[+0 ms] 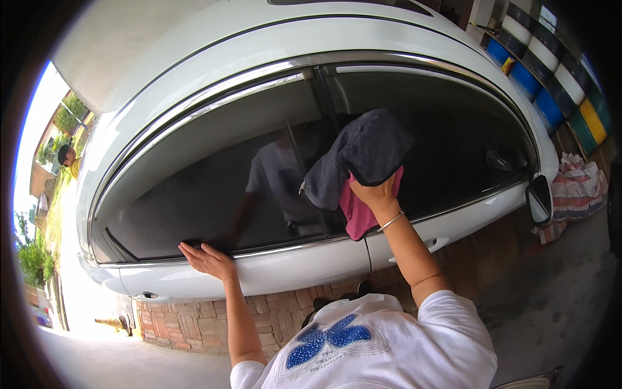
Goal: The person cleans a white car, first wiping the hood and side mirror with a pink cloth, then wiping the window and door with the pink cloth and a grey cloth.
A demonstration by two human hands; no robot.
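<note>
A white car (301,272) stands side-on before me, its dark side windows (228,194) shut and reflecting a figure in a light shirt. My right hand (376,192) grips a dark grey and pink cloth (374,141) against the glass near the pillar between the two windows; the cloth hides part of the fingers. A bracelet is on that wrist. Flat against the lower window edge and door top of the left-hand door lies my left hand (209,260), its fingers spread, holding nothing.
The side mirror (538,200) juts out at the right, with striped woven sacks (576,187) beyond it. Stacked painted drums (549,63) stand at the upper right. Past the car's left end is a person in a dark cap (70,158). Brick paving (194,326) lies below the doors.
</note>
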